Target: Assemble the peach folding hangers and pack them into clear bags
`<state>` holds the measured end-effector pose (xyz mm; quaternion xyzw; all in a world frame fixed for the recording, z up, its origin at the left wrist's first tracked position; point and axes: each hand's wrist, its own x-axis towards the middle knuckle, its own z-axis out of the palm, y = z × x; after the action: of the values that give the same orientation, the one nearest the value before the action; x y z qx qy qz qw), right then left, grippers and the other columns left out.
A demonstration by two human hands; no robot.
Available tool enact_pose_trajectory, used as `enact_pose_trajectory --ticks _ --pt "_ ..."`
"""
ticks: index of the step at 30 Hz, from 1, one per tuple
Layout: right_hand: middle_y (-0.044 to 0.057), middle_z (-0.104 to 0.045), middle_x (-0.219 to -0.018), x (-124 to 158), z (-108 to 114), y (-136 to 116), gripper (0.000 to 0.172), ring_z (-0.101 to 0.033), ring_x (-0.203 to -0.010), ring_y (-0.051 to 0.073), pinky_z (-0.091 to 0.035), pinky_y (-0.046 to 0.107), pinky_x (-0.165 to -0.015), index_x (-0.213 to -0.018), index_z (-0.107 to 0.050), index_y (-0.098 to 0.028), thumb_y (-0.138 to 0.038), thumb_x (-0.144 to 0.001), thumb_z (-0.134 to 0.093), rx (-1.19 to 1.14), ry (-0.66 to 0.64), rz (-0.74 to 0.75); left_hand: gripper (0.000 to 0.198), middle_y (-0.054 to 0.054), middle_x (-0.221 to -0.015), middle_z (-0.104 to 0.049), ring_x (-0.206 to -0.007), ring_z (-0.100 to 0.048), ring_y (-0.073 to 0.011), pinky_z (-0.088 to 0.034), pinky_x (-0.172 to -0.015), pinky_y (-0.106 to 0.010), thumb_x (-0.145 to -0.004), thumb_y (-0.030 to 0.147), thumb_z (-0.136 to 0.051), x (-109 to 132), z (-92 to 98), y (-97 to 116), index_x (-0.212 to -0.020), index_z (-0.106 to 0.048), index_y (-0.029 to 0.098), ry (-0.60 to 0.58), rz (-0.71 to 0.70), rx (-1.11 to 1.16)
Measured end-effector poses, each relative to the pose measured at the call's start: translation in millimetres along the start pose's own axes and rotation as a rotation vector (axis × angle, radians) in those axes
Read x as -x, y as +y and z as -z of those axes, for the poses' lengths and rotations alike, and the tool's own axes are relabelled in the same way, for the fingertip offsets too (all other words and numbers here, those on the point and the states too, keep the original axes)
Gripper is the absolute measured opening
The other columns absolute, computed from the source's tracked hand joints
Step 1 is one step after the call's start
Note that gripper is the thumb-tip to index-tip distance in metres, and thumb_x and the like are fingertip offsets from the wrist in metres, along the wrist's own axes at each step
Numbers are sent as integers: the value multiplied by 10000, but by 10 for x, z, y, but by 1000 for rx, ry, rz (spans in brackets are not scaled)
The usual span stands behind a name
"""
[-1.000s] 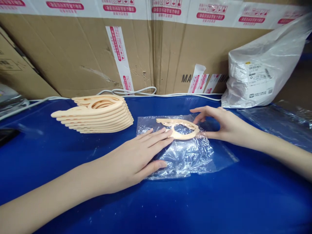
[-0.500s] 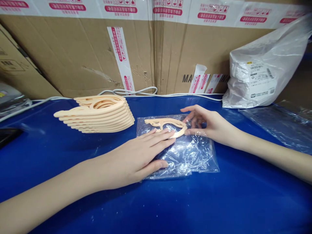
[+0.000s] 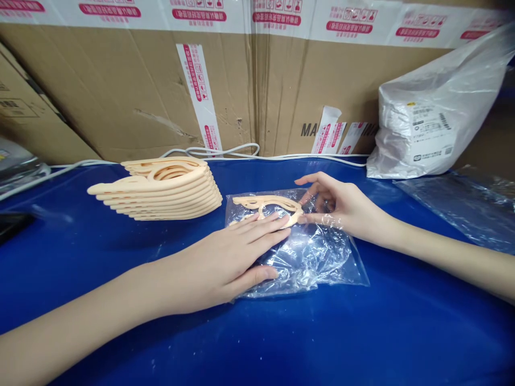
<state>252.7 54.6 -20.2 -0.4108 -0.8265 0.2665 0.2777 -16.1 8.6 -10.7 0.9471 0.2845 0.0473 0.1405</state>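
A beige plastic folding hanger point(image 3: 277, 200) lies at the clear plastic bag point(image 3: 306, 262) on the blue table; whether it is inside or on top I cannot tell. My left hand point(image 3: 237, 252) rests flat, fingers stretched over the hanger's near side and the bag, hiding part of both. At the hanger's right end, the thumb and bent fingers of my right hand point(image 3: 333, 206) close on it, with the index finger raised. Left of the bag stands a neat stack of matching beige hangers point(image 3: 169, 195), touched by neither hand.
Large taped cardboard boxes point(image 3: 132, 80) form a wall along the back. A white cable point(image 3: 229, 150) runs at their foot. A white plastic package point(image 3: 422, 123) stands back right, with more clear plastic point(image 3: 462, 209) before it. A dark object point(image 3: 14, 228) lies at the left edge.
The hanger has slid slightly left together with my right hand. The bag's lower right corner has spread a little to the right. My left hand stays almost in place.
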Motion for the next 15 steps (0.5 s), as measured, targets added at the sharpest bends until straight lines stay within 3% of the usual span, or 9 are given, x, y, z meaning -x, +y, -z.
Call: enact_pose_trajectory --ticks 5,7,10,13,15 --pt "92 -653 -1128 48 182 1 874 -625 -783 190 -536 349 -661 -1473 -285 -212 -450 -769 -744 66 -157 0 519 25 -1601 -229 -1483 -211 -197 -204 -1231 -392 -1038 438 -317 14 2 -37 -1528 -275 271 -25 17 -28" --pt "117 -620 -1230 104 303 -20 955 -633 -967 252 -555 410 -803 -1535 -198 -233 -474 -778 -730 143 -235 0 509 39 -1606 -211 -1489 -188 -185 -186 -1235 -386 -1044 417 -287 17 2 -47 -1533 -254 280 -38 15 -53" --pt "118 -496 -1447 210 471 -47 1092 -524 -1260 346 -507 449 -994 -1572 -77 -318 -518 -743 -759 250 -367 -15 505 45 -1615 -186 -1494 -167 -170 -161 -1240 -371 -1048 375 -267 35 59 -28 -1541 -223 279 -14 -16 -91" --pt "59 -318 -1587 307 567 -43 1221 -391 -1384 385 -456 450 -1078 -1561 5 -390 -542 -667 -812 344 -441 11 495 84 -1625 -162 -1493 -180 -189 -163 -1240 -386 -1045 385 -289 105 256 -3 -1533 -217 351 128 -21 -115" --pt "34 -222 -1619 353 585 -35 1227 -336 -1409 395 -428 471 -1100 -1557 7 -397 -547 -658 -815 388 -464 38 525 117 -1620 -177 -1487 -204 -247 -174 -1233 -432 -1003 508 -387 194 464 -44 -1505 -258 426 270 34 -106"
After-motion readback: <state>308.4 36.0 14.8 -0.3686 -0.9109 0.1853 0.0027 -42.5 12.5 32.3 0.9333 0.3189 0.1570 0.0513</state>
